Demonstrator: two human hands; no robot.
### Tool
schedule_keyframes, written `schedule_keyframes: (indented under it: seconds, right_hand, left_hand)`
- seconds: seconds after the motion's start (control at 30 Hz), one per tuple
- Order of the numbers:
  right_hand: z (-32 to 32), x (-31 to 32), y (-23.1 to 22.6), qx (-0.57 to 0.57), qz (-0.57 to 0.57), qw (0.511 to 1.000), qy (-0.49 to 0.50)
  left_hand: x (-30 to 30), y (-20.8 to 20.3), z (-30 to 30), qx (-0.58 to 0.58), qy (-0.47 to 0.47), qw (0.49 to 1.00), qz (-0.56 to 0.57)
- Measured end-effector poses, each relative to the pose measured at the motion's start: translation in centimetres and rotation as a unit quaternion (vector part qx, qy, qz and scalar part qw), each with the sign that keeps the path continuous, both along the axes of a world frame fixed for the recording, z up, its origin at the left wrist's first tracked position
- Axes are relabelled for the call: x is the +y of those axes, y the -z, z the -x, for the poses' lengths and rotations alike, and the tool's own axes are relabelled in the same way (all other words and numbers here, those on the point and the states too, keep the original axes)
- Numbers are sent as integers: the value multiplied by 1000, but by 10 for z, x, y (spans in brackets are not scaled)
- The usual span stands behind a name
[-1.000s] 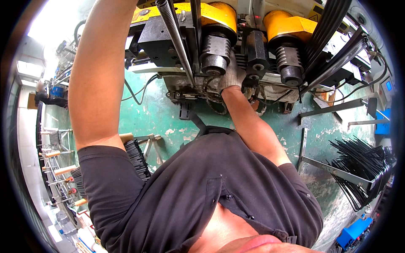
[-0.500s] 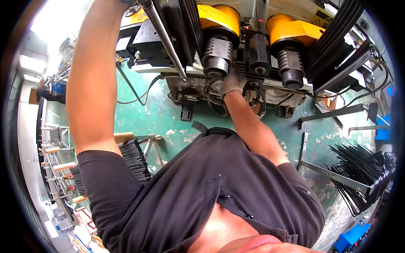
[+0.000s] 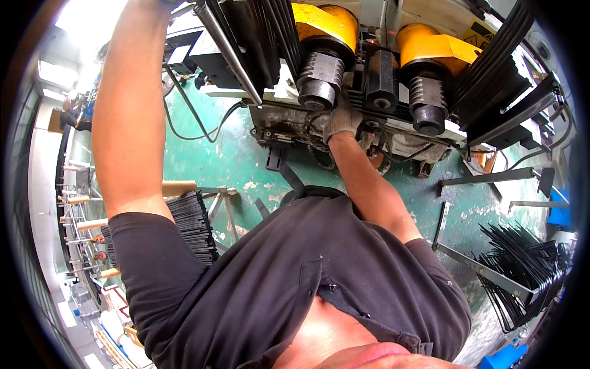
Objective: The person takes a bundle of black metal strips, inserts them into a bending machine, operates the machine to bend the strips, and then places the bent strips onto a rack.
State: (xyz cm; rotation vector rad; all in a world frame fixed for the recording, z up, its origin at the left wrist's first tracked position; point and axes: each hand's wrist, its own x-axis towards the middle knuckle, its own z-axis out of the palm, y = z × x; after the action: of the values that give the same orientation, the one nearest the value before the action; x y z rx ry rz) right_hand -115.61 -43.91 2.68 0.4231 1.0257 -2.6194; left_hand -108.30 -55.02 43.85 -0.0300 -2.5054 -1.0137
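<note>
Farther right in view than before, a gloved right hand [image 3: 344, 115], opening and grip unclear, reaches beside black bars [image 3: 402, 109] behind ridged cylinders [image 3: 321, 72], likely stiff, best held mid-length; left hand out-of-frame.

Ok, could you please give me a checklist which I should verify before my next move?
1. Right hand gloved: ok.
2. Right hand clear of the machine: not ok; it reaches in beside the left ridged cylinder.
3. Right hand's grip: cannot tell; its fingertips do not show clearly.
4. Left grip: cannot tell; the left forearm runs past the top edge.
5. Right forearm apart from the bent black rods: ok.
</note>
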Motion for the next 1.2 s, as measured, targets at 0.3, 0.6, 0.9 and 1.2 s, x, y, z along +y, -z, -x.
schedule_keyframes:
  seconds: [0.3,0.6,0.9,1.2]
  right_hand:
    - [-4,5,-17,-54,-39,998,-20]
    - [-11,6,-12,55,-82,995,16]
    - [-12,3,-24,-53,58,997,-8]
    - [-142,102,-20,58,-132,983,-117]
  left_hand:
    - [5,-5,2,-14,9,1000,20]
    - [7,-8,9,-55,-55,995,62]
    - [13,-5,3,-38,-68,992,102]
    - [11,50,-108,247,25,845,474]
